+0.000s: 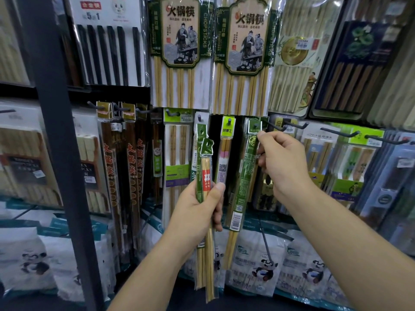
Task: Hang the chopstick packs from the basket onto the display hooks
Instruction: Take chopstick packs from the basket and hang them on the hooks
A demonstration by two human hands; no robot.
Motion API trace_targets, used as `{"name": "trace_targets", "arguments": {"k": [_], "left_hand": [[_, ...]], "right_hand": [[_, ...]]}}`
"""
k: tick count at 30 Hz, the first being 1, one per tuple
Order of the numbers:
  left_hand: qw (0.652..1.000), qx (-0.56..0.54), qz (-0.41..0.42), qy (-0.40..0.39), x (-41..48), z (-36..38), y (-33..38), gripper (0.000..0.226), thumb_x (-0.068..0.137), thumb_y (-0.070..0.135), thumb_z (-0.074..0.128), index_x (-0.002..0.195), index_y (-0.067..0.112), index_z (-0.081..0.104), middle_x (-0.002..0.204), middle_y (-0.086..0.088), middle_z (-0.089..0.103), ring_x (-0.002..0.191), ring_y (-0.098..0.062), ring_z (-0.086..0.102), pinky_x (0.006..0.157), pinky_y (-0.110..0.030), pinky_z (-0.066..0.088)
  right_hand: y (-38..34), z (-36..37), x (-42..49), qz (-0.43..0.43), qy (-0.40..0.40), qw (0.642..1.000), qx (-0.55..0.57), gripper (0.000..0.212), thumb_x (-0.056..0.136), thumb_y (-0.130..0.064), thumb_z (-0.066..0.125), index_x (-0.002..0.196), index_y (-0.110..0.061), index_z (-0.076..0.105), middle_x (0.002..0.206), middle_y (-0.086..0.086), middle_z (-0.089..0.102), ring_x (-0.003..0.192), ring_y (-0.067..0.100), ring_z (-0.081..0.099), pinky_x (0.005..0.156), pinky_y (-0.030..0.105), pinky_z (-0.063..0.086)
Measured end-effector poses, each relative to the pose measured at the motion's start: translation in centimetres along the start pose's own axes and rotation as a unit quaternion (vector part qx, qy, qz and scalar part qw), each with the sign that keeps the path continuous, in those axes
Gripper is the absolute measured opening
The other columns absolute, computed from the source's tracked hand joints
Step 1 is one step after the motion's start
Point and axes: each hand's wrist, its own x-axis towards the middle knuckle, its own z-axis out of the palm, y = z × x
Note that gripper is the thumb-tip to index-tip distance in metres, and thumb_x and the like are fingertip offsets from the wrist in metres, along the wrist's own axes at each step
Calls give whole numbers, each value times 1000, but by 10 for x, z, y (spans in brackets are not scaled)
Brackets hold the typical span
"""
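My left hand [197, 205] grips two slim chopstick packs [205, 167] upright, green header tabs on top, bamboo sticks hanging below my fist. My right hand [278, 162] pinches the upper part of a green chopstick pack [243, 176] whose header tab sits on a display hook [256, 126]. That pack hangs slightly tilted, its barcode low down. The basket is not in view.
Rows of hooks [289, 125] carry other chopstick packs: dark red ones [112, 167] at left, large bamboo packs [179, 52] above. A dark metal post [60, 131] stands at left. Bags with panda prints [265, 265] fill the shelf below.
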Motion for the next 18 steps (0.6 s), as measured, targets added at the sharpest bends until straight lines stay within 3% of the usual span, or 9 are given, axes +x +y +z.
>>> {"name": "trace_targets", "arguments": {"k": [5,7,9,11,13,16,18], "left_hand": [[999,-45,-26,-13,-2,1,4,27,82,54,73,80,32,57,63,6,50,46,-11,40,40,-23,36],[996,-78,-46,-9,-2,1,4,38,87,59,69,92,23,55,65,5,49,46,-10,36,38,-21,31],[992,-112,-60,-9,-1,0,4,36,99,51,59,96,16,48,67,2,50,46,-10,37,38,-22,30],[991,-122,-60,-13,-2,0,5,23,106,36,52,98,16,43,69,0,52,47,-12,38,38,-23,30],[993,-106,-53,-9,-2,0,6,16,108,29,49,102,15,44,69,1,56,48,-12,43,39,-24,34],[997,-75,-27,-7,-2,2,6,16,108,30,50,106,14,50,73,-1,64,53,-13,54,45,-27,46],[998,-65,-7,-13,-3,3,6,17,106,32,52,105,16,55,76,-2,67,58,-15,60,49,-28,51]], "right_hand": [[7,1,4,0,8,1000,-15,38,99,-26,63,62,-19,63,63,0,52,54,11,47,54,17,43],[11,3,8,-6,18,999,-42,35,99,-27,63,71,-6,63,66,5,53,57,15,47,70,23,48],[15,4,11,-21,27,997,-69,39,99,-31,63,78,1,63,69,11,56,60,15,48,74,28,49],[17,4,14,-39,31,994,-97,42,99,-35,62,80,2,63,71,18,58,58,13,48,68,29,47],[19,3,15,-44,36,992,-109,43,99,-37,63,77,0,60,64,11,54,57,14,47,66,33,50],[21,1,10,-33,47,992,-110,39,98,-40,64,71,-13,55,60,-4,48,61,15,50,71,39,54],[21,0,0,-36,34,994,-102,38,98,-40,63,72,-13,57,58,-4,51,58,12,50,61,31,50]]}}
